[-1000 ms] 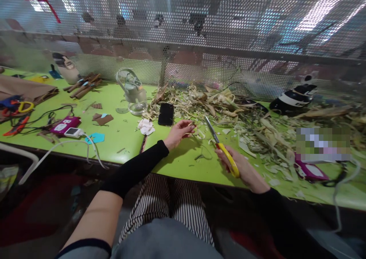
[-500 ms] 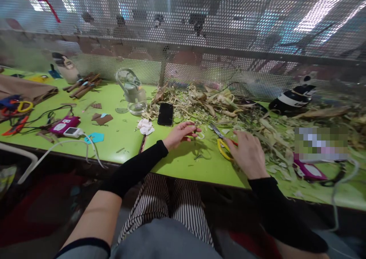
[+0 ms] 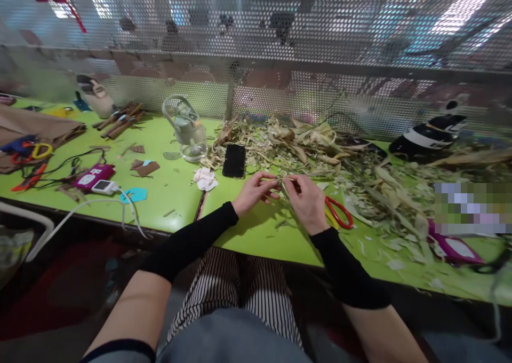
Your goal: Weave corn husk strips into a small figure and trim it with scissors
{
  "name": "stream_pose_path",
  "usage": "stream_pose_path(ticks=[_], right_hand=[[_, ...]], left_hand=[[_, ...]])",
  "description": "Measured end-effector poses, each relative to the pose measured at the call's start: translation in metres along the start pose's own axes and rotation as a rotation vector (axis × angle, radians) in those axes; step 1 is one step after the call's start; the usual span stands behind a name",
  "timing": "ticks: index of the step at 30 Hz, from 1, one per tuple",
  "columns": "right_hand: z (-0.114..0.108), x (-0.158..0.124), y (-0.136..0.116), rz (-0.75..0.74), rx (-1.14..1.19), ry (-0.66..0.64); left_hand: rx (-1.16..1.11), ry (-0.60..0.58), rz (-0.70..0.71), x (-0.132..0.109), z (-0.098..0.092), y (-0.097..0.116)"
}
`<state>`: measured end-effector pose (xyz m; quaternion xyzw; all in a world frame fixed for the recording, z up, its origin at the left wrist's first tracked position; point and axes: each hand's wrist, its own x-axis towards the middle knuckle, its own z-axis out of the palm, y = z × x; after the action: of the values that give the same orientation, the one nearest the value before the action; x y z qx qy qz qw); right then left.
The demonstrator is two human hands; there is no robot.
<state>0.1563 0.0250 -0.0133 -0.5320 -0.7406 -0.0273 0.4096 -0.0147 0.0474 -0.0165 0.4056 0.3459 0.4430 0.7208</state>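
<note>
My left hand [image 3: 256,194] and my right hand [image 3: 307,200] meet above the green table [image 3: 256,235], fingertips nearly touching. Both are pinched around something small and thin, too small to make out. Scissors with red and yellow handles [image 3: 339,212] lie on the table just right of my right hand, their blades hidden behind it. Beyond my hands spreads a heap of dried husks and pale green scraps [image 3: 288,139]. A black phone [image 3: 234,160] lies behind my left hand, with crumpled white tissue [image 3: 205,179] to its left.
A clear jug [image 3: 191,133] stands at the back. Left are a purple device [image 3: 94,177] with white cable, brown sticks [image 3: 122,120] and orange-handled tools [image 3: 30,177]. Rightward are a black bottle [image 3: 428,136] and another purple device [image 3: 456,246]. Perforated metal screen [image 3: 256,75] runs behind.
My right hand has left the scissors, which now lie on the table, and moved left to meet my left hand. The view has shifted slightly.
</note>
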Motion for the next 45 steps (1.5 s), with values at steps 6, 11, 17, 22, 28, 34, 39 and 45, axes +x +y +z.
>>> stream_pose_path(ticks=[6,11,17,22,28,34,39,45], right_hand=[[0.021,-0.003,-0.004,0.009,0.073,0.006],[0.031,-0.005,-0.003,0.071,0.161,-0.009],[0.026,-0.005,0.007,0.240,0.317,-0.019],[0.025,-0.005,0.011,0.355,0.503,-0.130],[0.024,-0.004,0.011,0.435,0.626,-0.217],[0.022,-0.008,-0.004,0.419,0.574,-0.227],[0.025,-0.007,-0.010,0.405,0.549,-0.203],[0.026,-0.006,-0.002,0.509,0.646,-0.249]], left_hand=[[-0.015,0.147,0.027,0.007,-0.001,-0.003],[-0.038,0.200,0.063,0.010,0.002,-0.003],[-0.048,0.148,0.035,0.007,0.000,-0.004],[-0.055,0.146,0.035,0.009,-0.005,-0.007],[-0.037,0.083,0.016,0.009,-0.003,-0.007],[-0.048,0.112,0.046,0.010,-0.003,-0.010],[-0.086,0.124,0.027,0.018,-0.006,-0.014],[-0.170,0.118,-0.050,0.025,-0.015,-0.011]])
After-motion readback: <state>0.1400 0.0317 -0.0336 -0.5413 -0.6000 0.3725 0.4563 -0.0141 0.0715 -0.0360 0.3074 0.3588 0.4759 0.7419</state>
